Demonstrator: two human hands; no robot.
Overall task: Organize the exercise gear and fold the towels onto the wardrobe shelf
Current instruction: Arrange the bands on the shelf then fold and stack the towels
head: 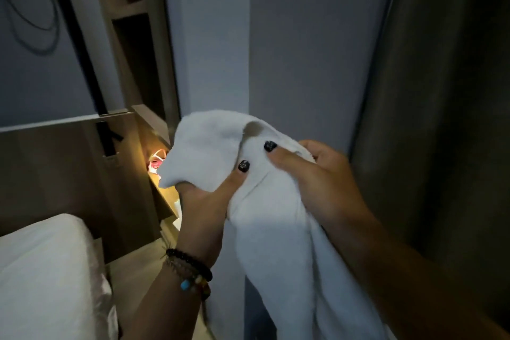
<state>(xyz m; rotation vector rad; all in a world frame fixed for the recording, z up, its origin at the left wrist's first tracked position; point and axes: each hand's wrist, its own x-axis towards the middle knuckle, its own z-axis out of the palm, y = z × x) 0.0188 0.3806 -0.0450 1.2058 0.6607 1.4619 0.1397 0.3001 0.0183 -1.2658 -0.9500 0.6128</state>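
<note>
A soft white terry towel (273, 229) is being held up in front of a grey wall corner (248, 50), bunched at the top and hanging in loose folds. It is being gripped by the left hand (205, 203) from below, thumb pressed on the fabric, and pinched by the right hand (314, 174) at its upper edge. Beaded bracelets (190, 270) are being worn on the left wrist, with a white bed (41, 270) lying at lower left
</note>
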